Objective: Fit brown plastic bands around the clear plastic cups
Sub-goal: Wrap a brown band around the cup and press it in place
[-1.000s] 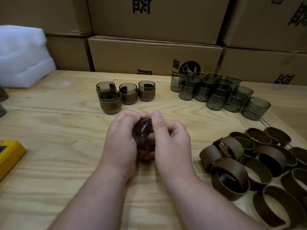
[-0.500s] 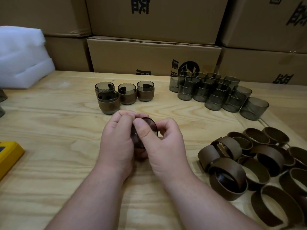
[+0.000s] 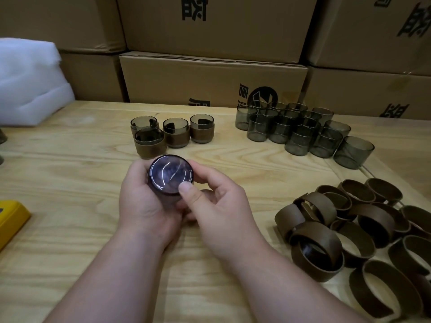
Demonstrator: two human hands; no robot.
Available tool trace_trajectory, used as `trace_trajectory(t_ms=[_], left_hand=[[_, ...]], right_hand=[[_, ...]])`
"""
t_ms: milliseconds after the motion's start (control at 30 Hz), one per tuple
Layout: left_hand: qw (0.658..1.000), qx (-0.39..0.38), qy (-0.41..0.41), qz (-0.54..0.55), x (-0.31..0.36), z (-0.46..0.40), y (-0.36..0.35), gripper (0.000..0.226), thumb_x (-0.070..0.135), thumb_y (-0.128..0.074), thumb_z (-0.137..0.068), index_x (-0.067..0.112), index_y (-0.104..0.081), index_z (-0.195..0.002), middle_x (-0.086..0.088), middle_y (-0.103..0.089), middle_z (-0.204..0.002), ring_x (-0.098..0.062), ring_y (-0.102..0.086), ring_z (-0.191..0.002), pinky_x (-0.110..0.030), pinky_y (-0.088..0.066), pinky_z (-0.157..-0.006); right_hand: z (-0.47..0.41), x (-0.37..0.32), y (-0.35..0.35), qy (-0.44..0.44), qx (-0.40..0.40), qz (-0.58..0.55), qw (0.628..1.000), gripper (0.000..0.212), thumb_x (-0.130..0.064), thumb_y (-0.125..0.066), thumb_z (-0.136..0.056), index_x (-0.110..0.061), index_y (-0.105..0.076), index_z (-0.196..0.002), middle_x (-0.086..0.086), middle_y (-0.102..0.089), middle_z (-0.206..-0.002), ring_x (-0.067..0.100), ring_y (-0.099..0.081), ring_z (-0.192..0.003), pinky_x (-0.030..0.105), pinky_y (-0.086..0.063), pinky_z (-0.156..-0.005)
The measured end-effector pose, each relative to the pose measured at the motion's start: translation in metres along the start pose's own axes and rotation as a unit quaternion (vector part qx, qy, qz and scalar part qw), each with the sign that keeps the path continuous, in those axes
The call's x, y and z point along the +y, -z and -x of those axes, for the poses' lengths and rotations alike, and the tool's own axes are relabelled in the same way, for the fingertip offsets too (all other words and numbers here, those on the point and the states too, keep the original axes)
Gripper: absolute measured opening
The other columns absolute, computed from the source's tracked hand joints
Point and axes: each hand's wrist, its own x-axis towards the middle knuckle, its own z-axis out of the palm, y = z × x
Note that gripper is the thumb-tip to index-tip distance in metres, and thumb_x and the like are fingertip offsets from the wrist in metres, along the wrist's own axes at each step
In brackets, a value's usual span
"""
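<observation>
Centrally, above the wooden table (image 3: 70,229), both hands hold 1 clear plastic cup (image 3: 171,174) tipped so its round end faces the camera, with curved glints across it. The left hand (image 3: 144,201) wraps around the cup's left side and underside, fingers curled behind it. The right hand (image 3: 217,206) pinches the cup from the right, its thumb (image 3: 189,191) pressed on the near lower rim and its fingers curled around the far side. Whether a band already sits on this cup is hard to tell, since the hands cover its wall.

Just beyond the hands stand 4 banded cups (image 3: 172,134), upright and close together, each with a brown band around its lower wall. Farther right, a cluster of bare smoky clear cups (image 3: 300,129) stands upright near the back edge of the table. Near the right edge lies a loose pile of brown plastic bands (image 3: 349,229), overlapping one another, well apart from the hands.

Stacked cardboard boxes (image 3: 210,78) rise behind the table. White foam (image 3: 30,80) rests at the far left, and a yellow object (image 3: 11,220) lies at the left edge.
</observation>
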Motion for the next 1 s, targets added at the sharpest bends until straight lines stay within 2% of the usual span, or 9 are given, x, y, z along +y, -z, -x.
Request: trace_trajectory(t_ms=[67,167,267,367,467,533,700,867,1000], left_hand=[[1.000,-0.011,-0.009,-0.002,0.000,0.000,0.000,0.041,0.026,-0.044,-0.088,0.016,-0.061,-0.052,-0.005,-0.057,-0.061,-0.019,-0.050,-0.057,-0.036,-0.033,-0.064],[0.999,-0.022,-0.023,-0.014,-0.003,0.000,-0.001,0.034,0.023,-0.045,-0.089,0.013,-0.063,-0.062,-0.008,-0.061,-0.066,-0.021,-0.058,-0.059,-0.030,-0.040,-0.058],[0.998,-0.041,-0.021,-0.033,-0.006,0.001,-0.002,0.020,0.022,-0.048,-0.089,0.012,-0.060,-0.077,-0.012,-0.059,-0.072,-0.024,-0.058,-0.064,-0.030,-0.045,-0.053],[0.997,-0.063,-0.018,-0.040,-0.010,0.003,-0.003,0.012,0.019,-0.056,-0.080,0.017,-0.064,-0.070,-0.011,-0.061,-0.075,-0.024,-0.061,-0.067,-0.033,-0.053,-0.057],[0.996,-0.070,-0.020,-0.045,-0.013,0.004,-0.004,0.019,0.017,-0.056,-0.084,0.018,-0.065,-0.066,-0.010,-0.063,-0.073,-0.024,-0.061,-0.070,-0.036,-0.054,-0.067],[0.997,-0.069,-0.023,-0.036,-0.013,0.004,-0.005,0.027,0.017,-0.053,-0.090,0.019,-0.066,-0.066,-0.010,-0.063,-0.072,-0.026,-0.063,-0.073,-0.041,-0.053,-0.076],[0.994,-0.105,-0.002,-0.036,-0.014,0.010,-0.006,0.042,0.018,-0.047,-0.095,0.020,-0.070,-0.059,-0.005,-0.066,-0.064,-0.018,-0.069,-0.058,-0.029,-0.057,-0.053],[0.985,-0.157,0.017,-0.064,-0.016,0.009,-0.006,0.028,0.018,-0.055,-0.077,0.019,-0.073,-0.055,-0.005,-0.071,-0.069,-0.017,-0.072,-0.064,-0.029,-0.060,-0.059],[0.977,-0.150,0.002,-0.153,-0.018,0.008,0.000,0.027,0.029,-0.061,-0.073,0.013,-0.081,-0.081,-0.009,-0.074,-0.078,-0.017,-0.072,-0.068,-0.028,-0.059,-0.058]], right_hand=[[-0.001,-0.003,0.002,-0.003,0.016,-0.013,1.000,0.027,-0.010,-0.068,-0.098,-0.028,-0.071,-0.118,-0.015,-0.073,-0.082,0.011,-0.065,-0.071,0.024,-0.053,-0.067],[-0.003,-0.006,0.004,-0.018,0.051,-0.056,0.997,0.012,-0.012,-0.066,-0.099,-0.020,-0.075,-0.097,-0.005,-0.074,-0.077,0.008,-0.063,-0.061,0.019,-0.050,-0.056],[-0.004,-0.004,0.005,-0.027,0.095,-0.080,0.992,0.028,-0.021,-0.069,-0.099,-0.023,-0.068,-0.070,0.001,-0.063,-0.059,0.010,-0.054,-0.051,0.021,-0.046,-0.049],[-0.007,0.000,0.007,-0.021,0.138,-0.082,0.987,0.041,-0.035,-0.074,-0.093,-0.026,-0.058,-0.056,0.001,-0.057,-0.058,0.012,-0.051,-0.057,0.028,-0.047,-0.058],[-0.006,0.001,0.006,-0.011,0.154,-0.078,0.985,0.033,-0.037,-0.077,-0.089,-0.027,-0.061,-0.062,-0.003,-0.063,-0.067,0.008,-0.057,-0.064,0.029,-0.050,-0.066],[-0.003,0.000,0.001,0.009,0.131,-0.071,0.989,0.029,-0.045,-0.082,-0.077,-0.023,-0.063,-0.081,-0.010,-0.068,-0.076,0.002,-0.064,-0.070,0.022,-0.052,-0.067],[0.006,0.002,-0.006,0.031,0.066,0.024,0.997,0.065,-0.050,-0.086,-0.059,-0.032,-0.058,-0.116,-0.011,-0.068,-0.117,0.003,-0.068,-0.104,0.022,-0.056,-0.088],[0.005,0.001,-0.003,0.044,0.122,0.032,0.991,0.060,-0.061,-0.080,-0.055,-0.031,-0.062,-0.103,-0.020,-0.068,-0.108,-0.005,-0.067,-0.100,0.010,-0.051,-0.081],[0.001,0.001,-0.001,0.035,0.164,0.015,0.986,0.041,-0.052,-0.087,-0.071,-0.022,-0.064,-0.086,-0.009,-0.073,-0.096,-0.002,-0.070,-0.083,0.015,-0.053,-0.071]])
